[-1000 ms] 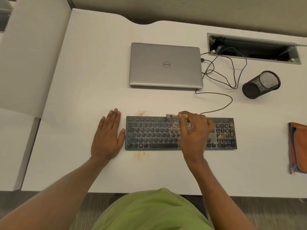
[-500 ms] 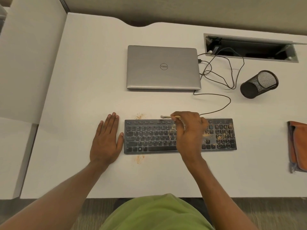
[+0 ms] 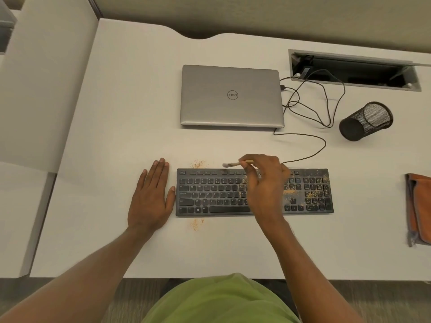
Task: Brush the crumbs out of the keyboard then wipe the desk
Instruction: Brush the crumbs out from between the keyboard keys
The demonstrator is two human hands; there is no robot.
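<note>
Head view, first speaker: which way do the crumbs (image 3: 290, 192) lie from the brush (image 3: 233, 163)?

Second speaker: to the right of it; the right hand (image 3: 265, 183) has its fingers curled round the handle, pinching it; the bristle tip points left, over the far edge of the keyboard (image 3: 210, 194); the handle runs roughly along the keyboard's long axis.

First speaker: where are they thickest?

Second speaker: on the number pad (image 3: 314, 194) and the keys beside it; the left half looks nearly clean; two small heaps (image 3: 197, 163) sit on the surface (image 3: 116, 136), one just past the far edge, one just in front of the near edge.

First speaker: and the left hand (image 3: 151, 199)?

Second speaker: flat on the surface, fingers straight and close together, thumb just beside the keyboard's left end; steadying it, I judge.

First speaker: so the coming stroke?

Second speaker: the right hand is nearer; I judge the bristles must travel rightward across the keys; the cloth (image 3: 417, 206) lies well apart at the right; wiping is not yet begun.
</note>
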